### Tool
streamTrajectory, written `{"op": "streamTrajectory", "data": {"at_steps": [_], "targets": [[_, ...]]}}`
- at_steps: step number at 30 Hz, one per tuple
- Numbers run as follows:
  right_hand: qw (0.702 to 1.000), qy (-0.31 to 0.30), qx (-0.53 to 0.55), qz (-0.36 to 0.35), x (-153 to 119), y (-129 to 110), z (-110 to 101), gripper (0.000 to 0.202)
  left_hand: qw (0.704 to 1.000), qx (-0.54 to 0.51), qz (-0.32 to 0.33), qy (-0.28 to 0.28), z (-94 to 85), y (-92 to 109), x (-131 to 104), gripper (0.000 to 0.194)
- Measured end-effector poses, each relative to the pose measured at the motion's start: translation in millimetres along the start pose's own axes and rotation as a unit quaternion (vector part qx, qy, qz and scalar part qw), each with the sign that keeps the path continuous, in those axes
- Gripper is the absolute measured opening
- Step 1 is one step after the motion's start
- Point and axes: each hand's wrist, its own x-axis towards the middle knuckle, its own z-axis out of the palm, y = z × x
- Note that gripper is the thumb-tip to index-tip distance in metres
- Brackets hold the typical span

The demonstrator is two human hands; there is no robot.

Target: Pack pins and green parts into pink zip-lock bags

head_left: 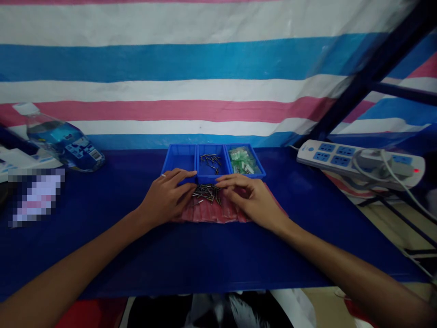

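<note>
A pile of small, thin metal pieces that look like screws lies on a layer of red plastic bags. At its left side is my left hand, fingers stretched toward the pile and a ring on one finger. My right hand reaches in from the other side, its fingers slightly bent and apart, fingertips at the pile's edge. Neither hand visibly holds a piece. Just behind stands a blue three-compartment tray. Similar metal pieces lie in its middle compartment, and green-and-clear packets fill the right one.
On the blue table, a bottle of blue liquid leans at the back left beside white items. A power strip with plugged-in cords sits at the right. Striped sheeting hangs behind, and a dark frame bar slants at the right.
</note>
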Motion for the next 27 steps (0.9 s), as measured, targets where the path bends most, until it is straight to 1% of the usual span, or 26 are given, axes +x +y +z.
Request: {"op": "streamTrajectory", "data": {"at_steps": [2,5,7,8,10,13,17,20,23,27], "targets": [[0.993,-0.046,-0.098,-0.037,-3.3,4.0,3.0,0.025,1.000,0.000,-0.002,-0.001,0.4,0.0,-0.4,0.015],[0.958,-0.109,-0.248,-0.088,-7.8,9.1,8.0,0.029,1.000,-0.002,-0.003,-0.002,1.1,-0.3,-1.3,0.015],[0.939,-0.130,-0.302,-0.103,-9.2,11.3,10.3,0.030,1.000,-0.004,-0.003,-0.004,1.4,-0.6,-1.8,0.015],[0.934,-0.137,-0.313,-0.105,-9.4,11.9,11.0,0.030,1.000,-0.005,-0.003,-0.006,1.4,-0.7,-2.0,0.015],[0.930,-0.140,-0.322,-0.108,-9.2,12.2,11.8,0.030,1.000,-0.006,-0.002,-0.006,1.4,-0.7,-2.0,0.015],[0.931,-0.127,-0.327,-0.101,-9.0,12.2,12.7,0.031,1.000,-0.003,-0.001,-0.003,1.3,-0.4,-1.4,0.015],[0.941,-0.112,-0.311,-0.073,-8.7,14.0,15.2,0.030,1.000,0.000,-0.003,-0.008,1.3,0.3,-0.8,0.016],[0.948,-0.099,-0.294,-0.068,-8.6,14.2,16.8,0.028,1.000,0.000,-0.005,-0.010,1.3,0.5,-1.2,0.016],[0.955,-0.081,-0.274,-0.083,-8.6,11.4,17.4,0.028,1.000,-0.002,-0.004,-0.010,1.5,0.0,-1.9,0.016],[0.952,-0.114,-0.259,-0.116,-7.4,9.1,18.9,0.029,1.000,-0.003,-0.001,-0.008,1.5,-0.6,-1.9,0.015]]}}
